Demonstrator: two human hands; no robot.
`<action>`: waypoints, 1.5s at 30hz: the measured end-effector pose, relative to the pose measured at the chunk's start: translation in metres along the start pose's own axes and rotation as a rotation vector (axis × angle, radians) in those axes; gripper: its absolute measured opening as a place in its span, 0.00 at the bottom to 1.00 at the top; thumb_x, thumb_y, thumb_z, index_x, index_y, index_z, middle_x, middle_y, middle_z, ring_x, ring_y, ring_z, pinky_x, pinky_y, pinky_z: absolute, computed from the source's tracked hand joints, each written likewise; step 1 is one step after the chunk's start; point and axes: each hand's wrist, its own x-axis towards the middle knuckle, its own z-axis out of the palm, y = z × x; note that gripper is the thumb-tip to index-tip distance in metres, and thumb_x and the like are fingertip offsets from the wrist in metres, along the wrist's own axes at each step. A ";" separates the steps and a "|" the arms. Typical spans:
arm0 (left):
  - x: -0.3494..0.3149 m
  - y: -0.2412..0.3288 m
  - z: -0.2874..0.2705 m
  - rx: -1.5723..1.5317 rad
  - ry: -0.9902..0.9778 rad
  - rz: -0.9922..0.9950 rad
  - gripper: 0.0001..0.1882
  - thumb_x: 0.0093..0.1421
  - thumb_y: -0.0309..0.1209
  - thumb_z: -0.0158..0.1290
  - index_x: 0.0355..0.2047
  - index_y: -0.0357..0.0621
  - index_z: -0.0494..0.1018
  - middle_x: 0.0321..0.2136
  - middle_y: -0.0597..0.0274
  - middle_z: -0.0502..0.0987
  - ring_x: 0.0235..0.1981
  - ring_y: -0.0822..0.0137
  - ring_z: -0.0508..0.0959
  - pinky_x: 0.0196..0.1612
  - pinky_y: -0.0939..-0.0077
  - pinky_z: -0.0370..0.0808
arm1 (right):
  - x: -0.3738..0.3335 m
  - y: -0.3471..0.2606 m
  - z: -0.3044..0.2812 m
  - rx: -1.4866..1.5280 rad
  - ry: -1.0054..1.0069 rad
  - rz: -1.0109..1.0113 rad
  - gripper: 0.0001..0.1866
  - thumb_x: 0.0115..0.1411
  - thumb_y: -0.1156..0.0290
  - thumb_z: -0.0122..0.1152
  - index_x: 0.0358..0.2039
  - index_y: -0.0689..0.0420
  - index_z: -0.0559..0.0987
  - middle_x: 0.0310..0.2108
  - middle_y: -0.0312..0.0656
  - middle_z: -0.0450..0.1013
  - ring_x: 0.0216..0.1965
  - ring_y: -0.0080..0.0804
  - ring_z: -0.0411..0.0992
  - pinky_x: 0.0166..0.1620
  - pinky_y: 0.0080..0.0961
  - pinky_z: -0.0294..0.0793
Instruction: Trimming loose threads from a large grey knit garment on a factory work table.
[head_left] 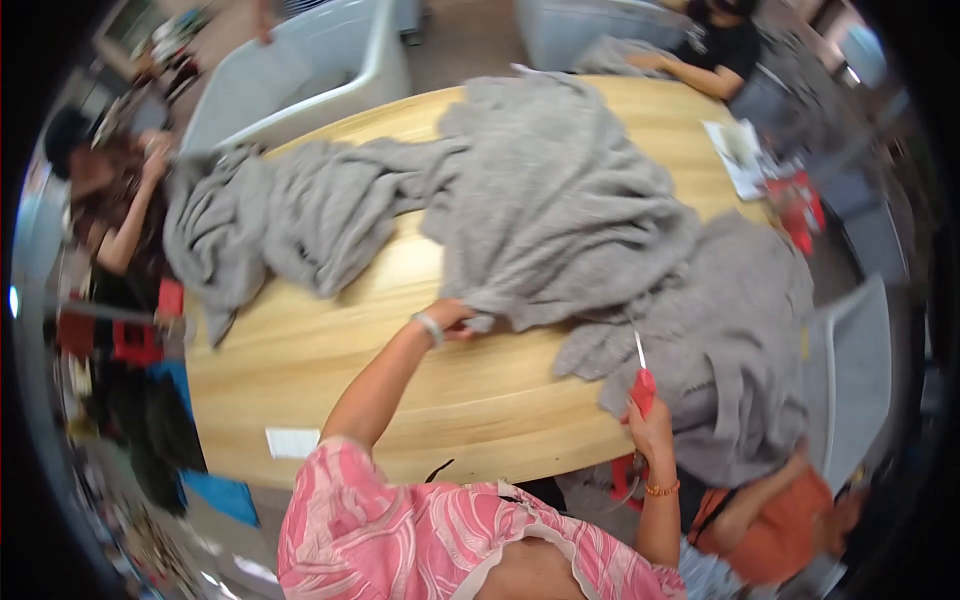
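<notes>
A large piece of grey, plush-looking fabric (560,190) lies rumpled across the middle of the table. At its near left corner my left hand (458,320) grips the edge, fingers closed on the cloth. My right hand (650,425) is wrapped round a red-handled tool with a narrow metal blade (644,390). The blade points away from me, over another grey fabric heap (730,340) at the table's right side. Whether the tool is scissors or a knife I cannot make out. Both fabric heaps touch or overlap near the blade tip.
More bunched grey fabric (300,210) covers the left of the wooden table (400,430). A white paper (292,443) lies near its front left edge. Large pale bins (300,80) stand behind. Co-workers are at the left, the far right (715,50) and the near right (770,520).
</notes>
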 end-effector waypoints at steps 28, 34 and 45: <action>-0.222 0.029 -0.418 -0.798 1.282 0.621 0.15 0.60 0.32 0.47 0.47 0.42 0.68 0.41 0.56 0.74 0.39 0.60 0.75 0.44 0.50 0.70 | 0.039 -0.050 0.056 -0.256 -0.082 -0.121 0.08 0.55 0.69 0.54 0.29 0.62 0.73 0.20 0.43 0.73 0.24 0.37 0.73 0.31 0.33 0.71; -0.039 0.028 -0.087 0.449 0.643 0.735 0.18 0.59 0.35 0.53 0.47 0.41 0.68 0.32 0.63 0.74 0.29 0.74 0.72 0.31 0.79 0.71 | 0.036 -0.055 0.032 -0.115 -0.084 -0.042 0.12 0.54 0.67 0.54 0.37 0.60 0.72 0.23 0.50 0.73 0.31 0.52 0.74 0.36 0.40 0.71; 0.062 0.017 0.057 -0.066 0.589 0.888 0.18 0.53 0.28 0.56 0.42 0.35 0.67 0.25 0.62 0.75 0.28 0.71 0.74 0.32 0.77 0.72 | 0.040 -0.046 0.008 -0.043 -0.069 -0.071 0.12 0.56 0.70 0.54 0.37 0.65 0.74 0.22 0.46 0.75 0.27 0.35 0.75 0.35 0.28 0.72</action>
